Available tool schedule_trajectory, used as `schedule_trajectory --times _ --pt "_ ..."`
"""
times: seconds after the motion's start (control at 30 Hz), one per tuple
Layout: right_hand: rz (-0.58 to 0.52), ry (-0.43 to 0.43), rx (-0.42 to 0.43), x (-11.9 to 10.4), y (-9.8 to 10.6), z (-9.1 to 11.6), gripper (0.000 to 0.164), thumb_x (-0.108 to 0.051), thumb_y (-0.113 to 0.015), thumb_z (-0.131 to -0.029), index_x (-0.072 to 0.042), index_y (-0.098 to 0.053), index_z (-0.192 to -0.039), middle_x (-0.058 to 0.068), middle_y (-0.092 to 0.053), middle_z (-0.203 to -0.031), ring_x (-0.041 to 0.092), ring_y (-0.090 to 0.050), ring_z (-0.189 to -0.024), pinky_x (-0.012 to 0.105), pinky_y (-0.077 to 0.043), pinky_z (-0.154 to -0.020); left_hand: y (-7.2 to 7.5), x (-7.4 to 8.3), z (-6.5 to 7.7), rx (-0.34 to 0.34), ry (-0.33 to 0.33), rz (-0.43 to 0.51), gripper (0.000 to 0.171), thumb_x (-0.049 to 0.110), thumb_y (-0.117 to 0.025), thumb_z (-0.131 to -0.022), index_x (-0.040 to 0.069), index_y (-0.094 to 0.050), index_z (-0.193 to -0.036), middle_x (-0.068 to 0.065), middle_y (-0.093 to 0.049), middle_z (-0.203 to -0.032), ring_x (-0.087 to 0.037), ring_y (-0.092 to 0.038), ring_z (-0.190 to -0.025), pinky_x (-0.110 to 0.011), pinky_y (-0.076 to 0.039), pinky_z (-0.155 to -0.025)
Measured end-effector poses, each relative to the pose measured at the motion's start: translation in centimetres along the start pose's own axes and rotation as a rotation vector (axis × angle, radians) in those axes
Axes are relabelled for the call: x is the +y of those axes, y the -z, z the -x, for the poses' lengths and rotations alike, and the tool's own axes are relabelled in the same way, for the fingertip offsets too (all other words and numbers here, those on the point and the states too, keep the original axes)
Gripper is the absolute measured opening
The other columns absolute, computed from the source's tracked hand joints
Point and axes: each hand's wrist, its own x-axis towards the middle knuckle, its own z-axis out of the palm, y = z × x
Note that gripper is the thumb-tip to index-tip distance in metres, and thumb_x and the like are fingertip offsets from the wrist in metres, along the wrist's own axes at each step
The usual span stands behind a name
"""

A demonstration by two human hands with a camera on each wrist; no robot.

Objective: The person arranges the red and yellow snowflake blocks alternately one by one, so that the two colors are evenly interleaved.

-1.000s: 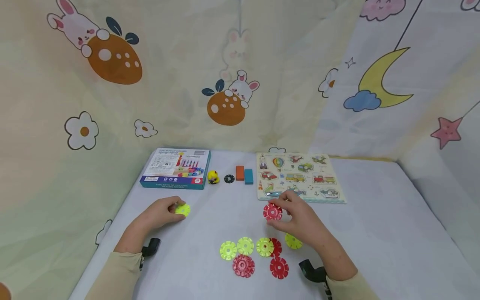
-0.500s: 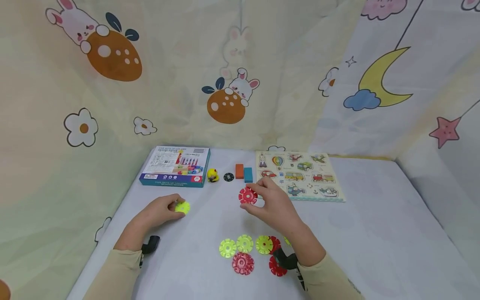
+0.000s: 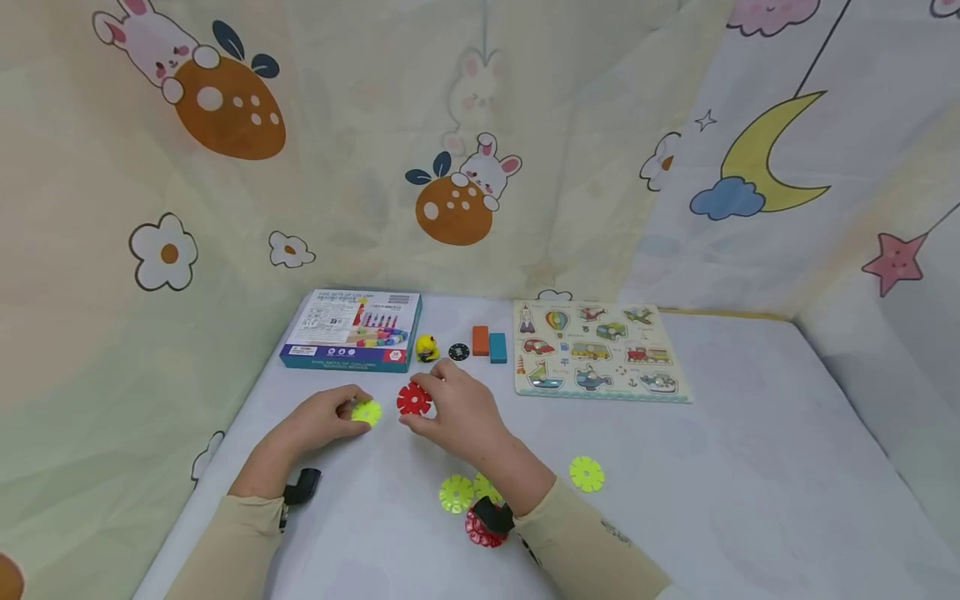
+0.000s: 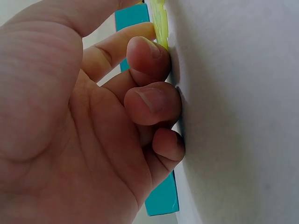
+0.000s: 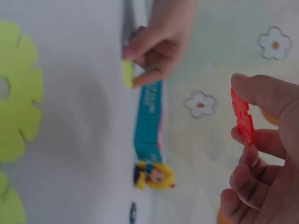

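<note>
My left hand [image 3: 324,418] pinches a yellow-green notched plastic disc [image 3: 367,412] by its edges, low at the left of the table. Seen from the left wrist, that disc [image 4: 161,23] stands at the fingertips, against the white cloth. A red notched disc [image 3: 413,399] is between the thumb and fingers of my right hand [image 3: 459,412], just right of the left hand's disc. In the right wrist view the red disc [image 5: 242,116] shows nearly edge-on, raised off the table. The two discs are a short gap apart.
More yellow-green discs [image 3: 456,494] and a dark red disc [image 3: 480,530] lie under my right forearm; another yellow-green disc [image 3: 587,474] is to its right. Behind stand a teal box [image 3: 352,332], yellow figurine [image 3: 427,348], black disc [image 3: 458,352], orange block [image 3: 480,341], blue block [image 3: 497,348] and puzzle board [image 3: 600,354].
My right hand has carried the red disc leftward, from in front of the puzzle board to beside my left hand. The left hand keeps its place with the yellow-green disc.
</note>
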Motion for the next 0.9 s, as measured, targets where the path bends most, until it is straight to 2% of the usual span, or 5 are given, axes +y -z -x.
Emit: schedule_trajectory --times 0.17,0.4,0.57,0.7,0.9 --pt "0.069 -0.002 -0.143 -0.9 -3.1 -2.3 0.059 -0.055 -0.072 -0.075 -0.024 -0.063 -0.124 -0.002 -0.052 -0.103 0.009 -0.048 -0.087 0.02 -0.045 -0.062 0.1 -0.2 0.1 -0.003 -0.008 0.024 0.051 0.041 -0.079 -0.073 0.023 -0.061 -0.118 -0.005 -0.048 -0.075 -0.019 -0.048 -0.076 -0.033 -0.04 -0.061" --pt "0.095 -0.109 -0.246 -0.8 -7.0 -4.2 0.055 -0.056 -0.073 -0.073 -0.022 -0.066 -0.116 -0.001 -0.051 -0.097 0.012 -0.047 -0.086 0.027 -0.046 -0.062 -0.1 -0.3 0.1 -0.012 -0.004 0.037 0.049 0.039 -0.079 -0.074 0.025 -0.062 -0.118 -0.006 -0.048 -0.077 -0.02 -0.048 -0.078 -0.032 -0.04 -0.062" --pt "0.062 -0.154 -0.263 -0.5 -8.1 -4.7 0.059 -0.057 -0.072 -0.072 -0.022 -0.065 -0.118 -0.002 -0.052 -0.095 0.011 -0.048 -0.084 0.027 -0.045 -0.064 -0.2 -0.4 0.1 -0.014 0.003 0.035 0.049 0.039 -0.079 -0.074 0.026 -0.062 -0.118 -0.006 -0.048 -0.077 -0.02 -0.048 -0.078 -0.033 -0.039 -0.063" --pt "-0.036 -0.211 -0.259 -0.1 -8.1 -4.5 0.062 -0.051 -0.078 -0.07 -0.021 -0.062 -0.123 -0.004 -0.055 -0.098 0.01 -0.048 -0.086 0.027 -0.046 -0.069 -0.1 -0.3 0.0 -0.011 0.008 0.033 0.049 0.04 -0.079 -0.074 0.026 -0.062 -0.118 -0.006 -0.049 -0.079 -0.02 -0.048 -0.079 -0.033 -0.039 -0.064" --pt "-0.154 -0.228 -0.229 0.6 -8.1 -4.5 0.045 -0.037 -0.08 -0.074 -0.019 -0.067 -0.114 -0.006 -0.056 -0.093 0.009 -0.049 -0.083 0.025 -0.046 -0.071 0.0 -0.1 -0.3 -0.009 0.015 0.028 0.05 0.037 -0.08 -0.073 0.024 -0.062 -0.118 -0.007 -0.049 -0.08 -0.021 -0.048 -0.081 -0.033 -0.04 -0.065"
